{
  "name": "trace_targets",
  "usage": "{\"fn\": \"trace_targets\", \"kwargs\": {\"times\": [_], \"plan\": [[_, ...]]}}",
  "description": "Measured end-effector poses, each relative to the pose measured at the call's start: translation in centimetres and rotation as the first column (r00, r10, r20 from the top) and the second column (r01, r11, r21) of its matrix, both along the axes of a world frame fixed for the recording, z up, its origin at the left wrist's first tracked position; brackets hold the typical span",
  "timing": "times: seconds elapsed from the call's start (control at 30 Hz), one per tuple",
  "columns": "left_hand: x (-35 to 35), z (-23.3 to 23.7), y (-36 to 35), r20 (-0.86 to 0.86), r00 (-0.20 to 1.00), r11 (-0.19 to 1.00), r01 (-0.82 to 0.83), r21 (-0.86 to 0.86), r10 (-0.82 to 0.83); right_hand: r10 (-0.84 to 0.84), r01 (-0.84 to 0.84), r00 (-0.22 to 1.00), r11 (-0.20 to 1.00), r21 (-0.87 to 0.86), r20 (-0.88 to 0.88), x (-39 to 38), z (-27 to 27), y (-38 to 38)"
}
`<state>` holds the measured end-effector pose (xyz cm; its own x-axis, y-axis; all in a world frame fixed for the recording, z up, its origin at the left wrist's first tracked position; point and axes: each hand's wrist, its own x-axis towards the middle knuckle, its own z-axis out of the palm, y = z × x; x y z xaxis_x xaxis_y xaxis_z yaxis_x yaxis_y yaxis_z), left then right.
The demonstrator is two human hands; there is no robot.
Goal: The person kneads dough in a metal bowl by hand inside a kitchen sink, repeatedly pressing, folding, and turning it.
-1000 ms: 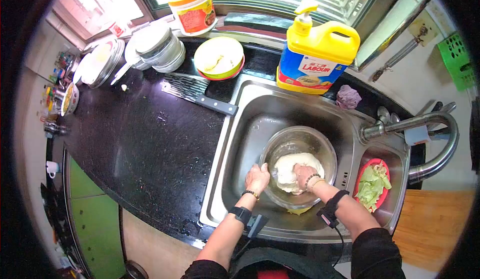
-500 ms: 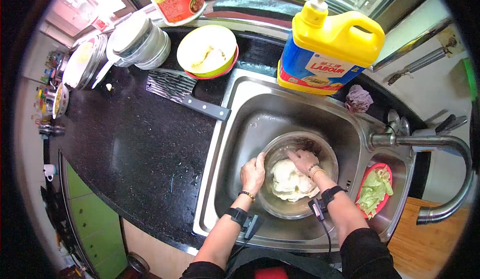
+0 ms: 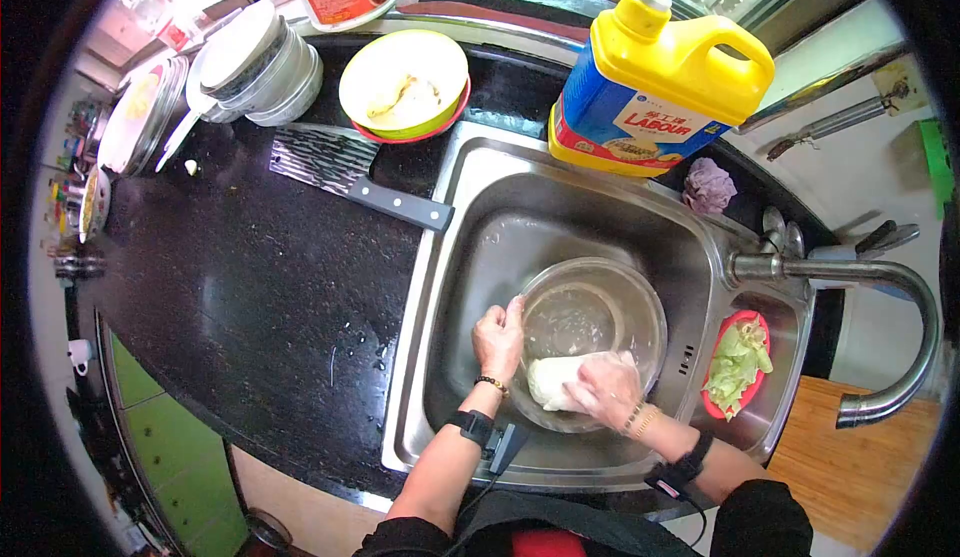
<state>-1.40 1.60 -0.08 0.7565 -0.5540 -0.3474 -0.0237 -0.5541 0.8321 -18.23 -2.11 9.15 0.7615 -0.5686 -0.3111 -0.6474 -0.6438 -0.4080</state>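
A round metal bowl (image 3: 648, 307) stands in the large sink basin (image 3: 480, 207), with a little water in it. My left hand (image 3: 497, 339) is closed on the bowl's left rim, thumb along the edge. Inside the bowl, at its near side, lies a soft white bundle (image 3: 548, 381) with a pale greenish tinge; its kind is not clear. My right hand (image 3: 606, 389), slightly blurred, is closed over the bundle's right part and covers it there.
A red basket (image 3: 712, 397) of pale green leaves sits in the small basin under the faucet (image 3: 885, 282). The cleaver (image 3: 400, 202) lies on the black counter (image 3: 250, 287), its handle reaching the sink edge. Behind stand a yellow detergent jug (image 3: 640, 97), a yellow bowl (image 3: 400, 77) and stacked bowls (image 3: 280, 77).
My right hand has moved toward me in the bowl, drawing the white bundle together at the near side. The bowl's bottom now shows. My left hand stays at the rim.
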Motion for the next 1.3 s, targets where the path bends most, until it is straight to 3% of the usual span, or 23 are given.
{"fn": "trace_targets", "kwargs": {"times": [0.1,0.3,0.53,0.9,1.03,1.3], "plan": [[-0.1,-0.3,0.0,0.001,1.0,1.0,-0.013,-0.016,0.013,0.049,-0.049,0.999,0.998,-0.029,0.023,-1.8,1.1,1.2],[0.0,-0.1,-0.1,-0.01,1.0,1.0,-0.011,-0.018,0.011,0.186,-0.111,0.91,0.97,0.215,-0.371,-0.3,1.2,1.2],[0.1,0.1,-0.1,-0.012,0.999,0.998,0.031,0.063,-0.03,0.276,-0.215,0.858,0.959,0.185,-0.433,1.3,-1.0,2.3],[-0.3,0.4,0.5,-0.015,0.998,0.995,0.069,0.071,-0.068,0.218,-0.241,0.861,0.971,0.01,-0.459,1.8,-5.6,3.2],[0.0,0.4,-0.2,0.009,0.997,0.996,0.074,0.054,-0.074,0.133,-0.145,0.89,0.989,0.007,-0.436,2.7,-6.7,2.0],[0.0,0.5,-0.2,-0.006,0.997,0.991,0.078,0.106,-0.077,0.155,-0.162,0.876,0.986,0.022,-0.456,4.1,-8.3,0.0]]}}
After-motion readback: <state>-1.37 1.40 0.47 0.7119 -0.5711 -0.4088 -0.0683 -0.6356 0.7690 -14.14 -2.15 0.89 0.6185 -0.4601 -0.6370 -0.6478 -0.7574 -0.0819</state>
